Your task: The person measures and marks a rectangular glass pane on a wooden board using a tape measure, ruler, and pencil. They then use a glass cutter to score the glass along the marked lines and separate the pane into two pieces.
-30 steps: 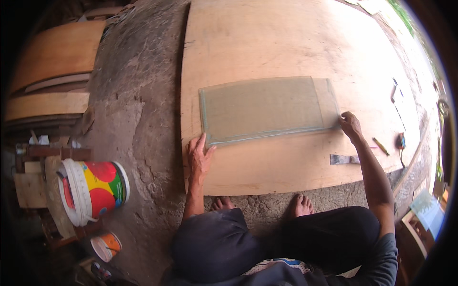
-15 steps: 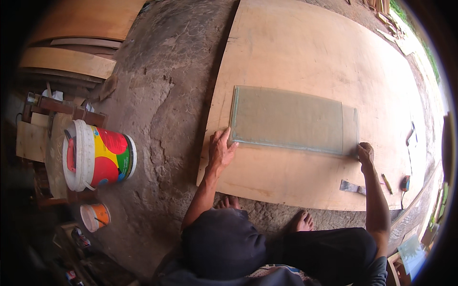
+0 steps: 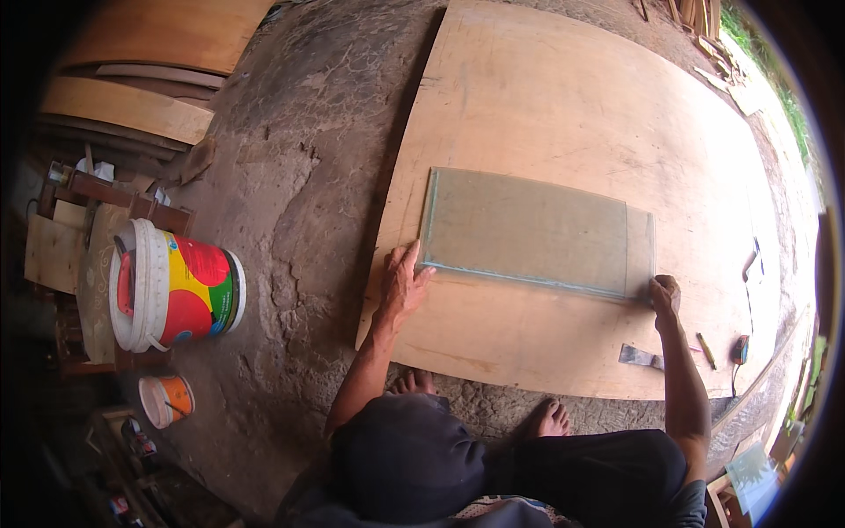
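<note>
A stack of rectangular glass panes (image 3: 528, 231) lies flat on a large plywood sheet (image 3: 563, 79); an edge line near the right end shows one pane offset from another. My left hand (image 3: 403, 283) is at the near left corner, fingers stretched along the left edge and thumb apart, touching the glass without wrapping round it. At the near right corner, my right hand (image 3: 666, 296) has its fingers curled and closed on the edge of the glass. Its fingertips are partly hidden.
By my right forearm lie a putty knife (image 3: 641, 356), a marker pen (image 3: 707, 350) and a tape measure (image 3: 741, 349). To the left stand a large paint bucket (image 3: 180, 286) and a small orange-and-white tub (image 3: 167, 400) on rough concrete (image 3: 282, 202). Wooden boards (image 3: 132, 106) are stacked behind them.
The whole view has shifted slightly, with the scene sitting a little lower and further left. Both hands keep their places at the near corners of the glass.
</note>
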The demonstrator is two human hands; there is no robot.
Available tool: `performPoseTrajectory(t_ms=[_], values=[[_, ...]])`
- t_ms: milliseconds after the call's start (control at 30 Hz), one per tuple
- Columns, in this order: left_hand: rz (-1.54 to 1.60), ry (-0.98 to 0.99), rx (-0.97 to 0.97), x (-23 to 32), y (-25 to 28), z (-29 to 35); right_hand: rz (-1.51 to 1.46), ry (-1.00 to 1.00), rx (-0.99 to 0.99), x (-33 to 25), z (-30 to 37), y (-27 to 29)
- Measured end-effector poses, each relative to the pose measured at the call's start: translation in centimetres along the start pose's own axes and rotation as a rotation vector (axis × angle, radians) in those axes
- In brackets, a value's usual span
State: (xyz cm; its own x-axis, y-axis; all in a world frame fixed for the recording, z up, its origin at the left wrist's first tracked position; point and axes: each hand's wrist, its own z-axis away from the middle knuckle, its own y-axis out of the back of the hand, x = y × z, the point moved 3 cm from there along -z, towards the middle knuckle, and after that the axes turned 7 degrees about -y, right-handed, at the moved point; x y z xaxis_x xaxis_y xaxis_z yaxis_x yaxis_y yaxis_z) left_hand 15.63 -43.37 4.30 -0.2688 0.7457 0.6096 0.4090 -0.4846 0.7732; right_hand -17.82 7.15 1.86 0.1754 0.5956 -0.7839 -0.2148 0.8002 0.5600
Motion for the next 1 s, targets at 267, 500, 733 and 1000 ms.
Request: performPoseTrajectory(t_ms=[267,500,733,1000], values=[[0.012,0.009,0.017,-0.1,-0.2,0.0,-0.119,-0.056,-0.067,-0.4,0.2,-0.1],[-0.009,0.038,-0.014,-0.2,0.0,-0.3,-0.176,-0.105,-0.021,-1.0,0.3,-0.7],[-0.004,0.109,-0.116,0.8,0.4,-0.8,-0.052,-0.193,0.099,-2.1,1.4,-0.3],[-0.104,0.017,-0.087,-0.2,0.5,-0.1,-0.156,-0.249,0.081,-1.9,1.9,-0.9]])
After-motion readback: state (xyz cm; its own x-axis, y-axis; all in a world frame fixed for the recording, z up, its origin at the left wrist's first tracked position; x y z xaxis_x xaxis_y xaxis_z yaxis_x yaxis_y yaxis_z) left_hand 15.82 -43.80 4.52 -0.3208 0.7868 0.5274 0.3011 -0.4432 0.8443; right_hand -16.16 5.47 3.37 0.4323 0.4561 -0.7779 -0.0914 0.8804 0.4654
